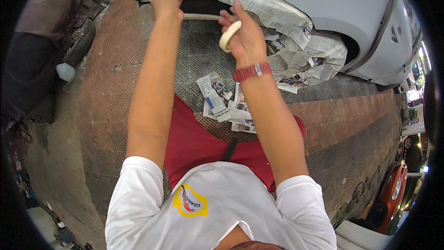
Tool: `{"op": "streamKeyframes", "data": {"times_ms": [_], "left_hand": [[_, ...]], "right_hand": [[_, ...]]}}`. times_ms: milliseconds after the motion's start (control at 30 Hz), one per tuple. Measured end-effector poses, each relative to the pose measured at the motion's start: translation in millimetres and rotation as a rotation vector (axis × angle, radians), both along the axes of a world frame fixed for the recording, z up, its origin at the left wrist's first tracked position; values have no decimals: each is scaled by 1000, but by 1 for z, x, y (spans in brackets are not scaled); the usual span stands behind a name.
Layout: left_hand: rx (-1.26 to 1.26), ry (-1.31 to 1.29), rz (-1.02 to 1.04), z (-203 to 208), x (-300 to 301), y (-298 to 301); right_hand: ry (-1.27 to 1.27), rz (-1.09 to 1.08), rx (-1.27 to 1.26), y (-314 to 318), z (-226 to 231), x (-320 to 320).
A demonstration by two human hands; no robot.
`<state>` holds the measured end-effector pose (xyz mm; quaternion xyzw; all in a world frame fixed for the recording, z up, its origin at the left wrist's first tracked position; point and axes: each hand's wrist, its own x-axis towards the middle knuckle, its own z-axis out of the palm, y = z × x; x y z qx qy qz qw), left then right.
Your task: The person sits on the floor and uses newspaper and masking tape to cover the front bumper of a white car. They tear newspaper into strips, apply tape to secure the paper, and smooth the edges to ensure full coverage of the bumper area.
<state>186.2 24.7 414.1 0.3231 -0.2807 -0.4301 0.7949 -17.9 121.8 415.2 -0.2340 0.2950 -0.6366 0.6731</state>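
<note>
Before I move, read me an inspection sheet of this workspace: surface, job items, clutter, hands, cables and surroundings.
Surface: ribbed floor in reddish and grey bands.
Job items: newspaper strip along the edge of a light grey car; crumpled newspaper by its wheel arch; pale tape roll at the right hand.
Clutter: loose newspaper sheets on the floor.
Left hand: fingertips at the strip's end; pinch unclear.
Right hand: some fingers spread, tape roll against it; exact grip unclear.
Cables: nothing seen.
Surroundings: dark draped cover at left; orange-red car at lower right.
</note>
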Motion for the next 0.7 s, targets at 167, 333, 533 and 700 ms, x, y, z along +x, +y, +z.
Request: {"op": "streamKeyframes", "data": {"times_ms": [167, 333, 533, 700], "left_hand": [[-38, 30, -14, -6, 9, -10], [-79, 38, -55, -15, 14, -20], [59, 124, -75, -8, 8, -23], [0, 69, -44, -13, 0, -16]], "right_hand": [[-154, -210, 131, -47, 3, 21], [-266, -340, 63, -73, -2, 23], [-295, -484, 6, -87, 8, 39], [-286, -440, 25, -78, 16, 44]]}}
